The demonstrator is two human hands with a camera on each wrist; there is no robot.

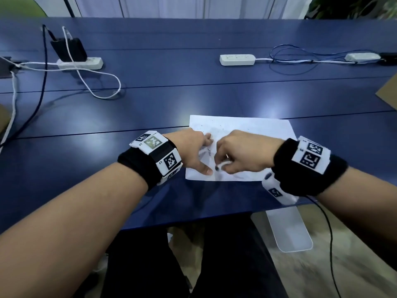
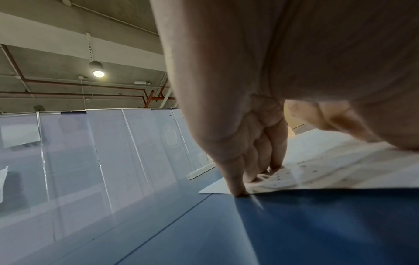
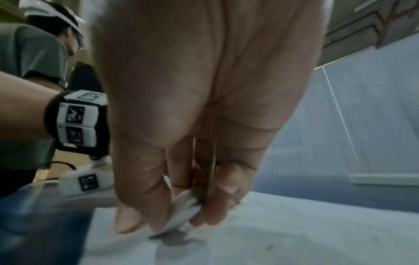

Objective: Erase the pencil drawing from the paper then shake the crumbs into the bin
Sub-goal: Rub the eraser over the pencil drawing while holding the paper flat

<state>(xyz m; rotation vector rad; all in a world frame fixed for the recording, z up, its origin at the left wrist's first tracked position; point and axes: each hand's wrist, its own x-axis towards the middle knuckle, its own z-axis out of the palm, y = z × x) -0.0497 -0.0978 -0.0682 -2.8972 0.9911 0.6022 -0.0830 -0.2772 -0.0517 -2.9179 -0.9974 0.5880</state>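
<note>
A white sheet of paper (image 1: 253, 127) lies on the blue table near its front edge, dotted with dark eraser crumbs (image 2: 306, 164) and faint pencil lines (image 1: 204, 155). My left hand (image 1: 193, 151) presses flat on the sheet's left part, thumb and straight fingers (image 2: 235, 181) spread on it. My right hand (image 1: 236, 155) pinches a white eraser (image 3: 181, 211) between thumb and fingers, its dirty tip down on the paper (image 3: 294, 233) over a grey smudge (image 3: 176, 240). In the head view the eraser (image 1: 224, 164) shows only partly under the fingers.
Two white power strips (image 1: 79, 63) (image 1: 237, 59) with a black adapter and looping cables lie at the back of the blue table (image 1: 86, 168). A cardboard corner (image 1: 388, 91) juts in at the right. A white table foot (image 1: 287, 229) stands on the floor below. No bin is visible.
</note>
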